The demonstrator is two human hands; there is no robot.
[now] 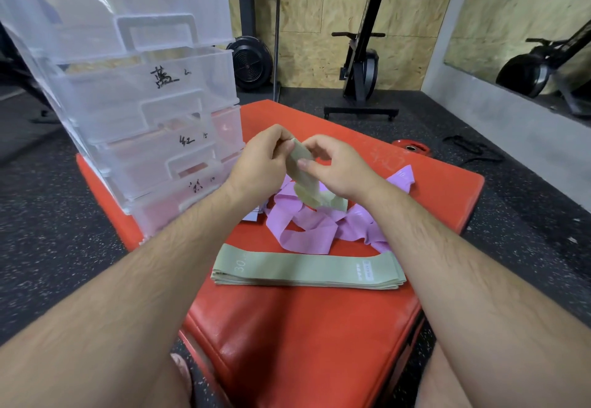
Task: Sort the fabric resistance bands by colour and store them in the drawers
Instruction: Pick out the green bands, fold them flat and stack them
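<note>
Sage-green band (298, 152), soft, light and floppy, pinched by left hand (259, 167) and right hand (335, 171) above the red surface (287, 327); probably best gripped flat at both ends. Nearby: green stack (303, 268), purple bands (307, 236), drawers (144, 94)

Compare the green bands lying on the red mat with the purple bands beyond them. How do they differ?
The green bands lie flat in a neat stack; the purple bands sprawl in a loose, tangled heap. The green bands sit nearer the person, the purple bands farther off. Both rest on the red mat.
</note>
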